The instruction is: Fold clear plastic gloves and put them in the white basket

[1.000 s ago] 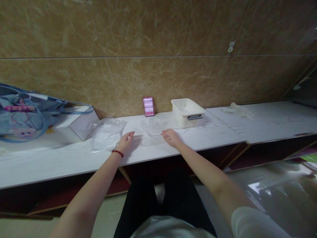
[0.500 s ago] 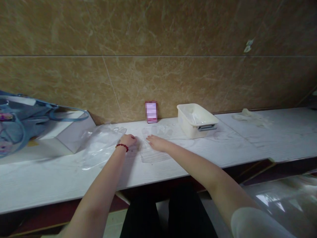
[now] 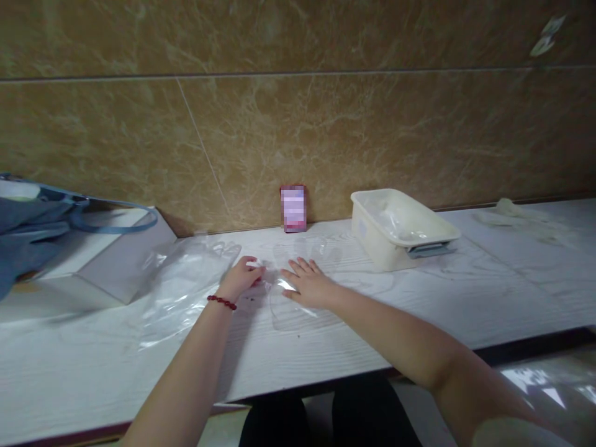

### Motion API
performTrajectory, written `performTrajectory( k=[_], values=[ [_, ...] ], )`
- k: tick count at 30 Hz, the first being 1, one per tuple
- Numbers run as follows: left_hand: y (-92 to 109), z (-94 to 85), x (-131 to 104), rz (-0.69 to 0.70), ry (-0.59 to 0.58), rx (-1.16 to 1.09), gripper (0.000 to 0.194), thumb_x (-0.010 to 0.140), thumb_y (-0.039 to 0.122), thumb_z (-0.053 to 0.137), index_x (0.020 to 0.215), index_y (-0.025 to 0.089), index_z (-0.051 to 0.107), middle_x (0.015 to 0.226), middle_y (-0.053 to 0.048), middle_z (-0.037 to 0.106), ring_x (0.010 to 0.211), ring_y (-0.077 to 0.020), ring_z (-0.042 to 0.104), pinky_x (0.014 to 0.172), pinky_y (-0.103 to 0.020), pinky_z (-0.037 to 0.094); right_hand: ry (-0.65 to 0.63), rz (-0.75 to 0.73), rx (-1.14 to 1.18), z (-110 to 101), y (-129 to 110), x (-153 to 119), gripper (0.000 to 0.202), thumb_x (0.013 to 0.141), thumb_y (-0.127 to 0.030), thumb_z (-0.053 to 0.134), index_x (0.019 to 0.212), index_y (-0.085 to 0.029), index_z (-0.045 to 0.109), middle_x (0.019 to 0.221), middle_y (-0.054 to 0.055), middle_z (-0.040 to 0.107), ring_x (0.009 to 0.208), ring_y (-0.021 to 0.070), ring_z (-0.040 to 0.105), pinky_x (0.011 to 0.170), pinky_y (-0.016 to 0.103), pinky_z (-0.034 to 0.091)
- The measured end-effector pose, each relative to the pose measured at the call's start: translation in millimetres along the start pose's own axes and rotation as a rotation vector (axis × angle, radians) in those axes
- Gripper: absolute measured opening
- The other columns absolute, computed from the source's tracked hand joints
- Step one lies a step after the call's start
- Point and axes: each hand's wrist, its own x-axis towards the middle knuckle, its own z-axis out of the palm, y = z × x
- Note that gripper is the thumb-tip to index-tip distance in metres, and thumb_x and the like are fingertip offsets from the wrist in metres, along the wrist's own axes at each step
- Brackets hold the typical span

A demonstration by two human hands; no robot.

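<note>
Nearest are two dark-trousered legs (image 3: 372, 410) below the front edge of the white wood-grain desk (image 3: 186, 379). With the cream rectangular plastic bin (image 3: 372, 243) as landmark, a thin clear plastic glove (image 3: 294, 315) lies flat on the desk, left of the bin and a little nearer the person. The right hand (image 3: 311, 285), between bin and left hand, now rests palm down on the glove, fingers spread wide and gripping nothing; half a second ago they were closer together. The left hand (image 3: 242, 276), with a red beaded bracelet (image 3: 222, 302) at the wrist, is farther left of the bin, its fingers curled at a wisp of clear film by the glove's left edge; whether they pinch it I cannot tell. The change seems to steady the glove while the left fingers work at its side.

Well left of the bin lie a heap of clear plastic film (image 3: 186, 285), then a white box (image 3: 107, 261) and a blue fabric bag (image 3: 23, 242). Right of the bin is a pale crumpled item (image 3: 516, 214). Behind, left of the bin, a phone (image 3: 293, 211) leans on the brown marbled wall (image 3: 372, 124)
</note>
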Motion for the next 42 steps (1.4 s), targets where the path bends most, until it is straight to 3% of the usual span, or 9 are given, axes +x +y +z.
performTrajectory(
  k=[4,9,13,16,22,27,31,36,42],
  values=[
    [-0.8,6.7,-5.1,-0.012,-0.001,-0.134,0.043,0.061,0.031,0.063,0.096,0.017,0.042,0.070,-0.002,0.059,0.065,-0.0139,0.060,0.060,-0.025,0.048,-0.009,-0.014,0.029,0.7,1.4,-0.5,0.067,0.077,-0.064,0.016,0.134,-0.029,0.018,0.142,0.007,0.009,0.129,0.0284,-0.001,0.099,0.053,0.002],
    [-4.6,13.2,-6.5,0.188,-0.011,0.113,0.034,0.060,0.037,0.062,0.086,0.019,0.049,0.069,0.000,0.059,0.063,-0.0136,0.059,0.057,-0.024,0.046,0.000,-0.023,0.044,1.0,1.2,-0.2,0.067,0.077,-0.062,0.026,0.134,-0.025,0.022,0.141,0.009,0.014,0.128,0.0300,0.003,0.098,0.054,0.003],
    [4.0,16.2,-14.0,0.382,-0.155,0.236,0.024,0.065,0.037,0.054,0.079,0.017,0.053,0.075,-0.001,0.061,0.067,-0.0135,0.058,0.063,-0.025,0.046,0.208,0.023,0.062,-3.7,1.2,2.7,0.063,0.077,-0.044,0.045,0.131,-0.017,0.028,0.134,0.012,0.030,0.124,0.0247,0.019,0.100,0.042,0.016],
    [10.3,14.6,-18.9,0.453,-0.289,0.366,0.027,0.069,0.037,0.049,0.084,0.016,0.058,0.084,-0.004,0.063,0.073,-0.0151,0.058,0.071,-0.027,0.046,0.334,0.003,0.076,-8.7,4.4,4.4,0.055,0.078,-0.029,0.048,0.129,-0.018,0.033,0.123,0.010,0.041,0.115,0.0187,0.030,0.098,0.033,0.023],
    [2.0,6.7,-8.9,0.479,-0.375,0.309,0.027,0.074,0.030,0.039,0.092,0.017,0.054,0.095,-0.004,0.063,0.088,-0.0153,0.057,0.082,-0.028,0.043,0.360,-0.029,0.057,-15.0,6.8,2.9,0.037,0.080,-0.021,0.045,0.116,-0.028,0.048,0.120,0.005,0.041,0.111,0.0181,0.030,0.095,0.034,0.026],
    [-4.9,4.1,-2.7,0.476,-0.371,0.265,0.026,0.073,0.028,0.040,0.096,0.018,0.046,0.095,-0.004,0.063,0.088,-0.0143,0.058,0.080,-0.028,0.044,0.387,0.051,0.008,-17.5,2.2,1.1,0.051,0.077,-0.014,0.046,0.124,-0.034,0.038,0.130,0.005,0.030,0.116,0.0218,0.025,0.094,0.039,0.026],
    [1.9,4.4,-9.5,0.488,-0.385,0.343,0.025,0.071,0.027,0.043,0.095,0.018,0.045,0.095,-0.004,0.064,0.086,-0.0156,0.059,0.075,-0.029,0.045,0.317,0.049,-0.057,-14.8,3.9,1.0,0.047,0.077,-0.010,0.043,0.116,-0.035,0.048,0.136,0.002,0.022,0.121,0.0244,0.018,0.094,0.042,0.023],
    [4.9,6.0,-10.4,0.454,-0.333,0.426,0.030,0.073,0.031,0.045,0.100,0.017,0.047,0.098,-0.005,0.063,0.085,-0.0165,0.058,0.075,-0.029,0.045,0.202,0.123,-0.088,-10.7,10.6,2.9,0.039,0.077,-0.013,0.042,0.104,-0.035,0.059,0.136,0.000,0.025,0.122,0.0278,0.015,0.094,0.047,0.017],
    [-3.3,2.7,4.2,0.671,-0.214,0.673,0.042,0.075,0.042,0.047,0.108,0.018,0.055,0.116,-0.007,0.053,0.109,-0.0203,0.045,0.095,-0.033,0.032,0.190,0.143,-0.088,-10.2,12.5,4.0,0.035,0.077,-0.015,0.041,0.096,-0.035,0.062,0.134,-0.001,0.031,0.122,0.0267,0.017,0.095,0.048,0.012]
  ],
)
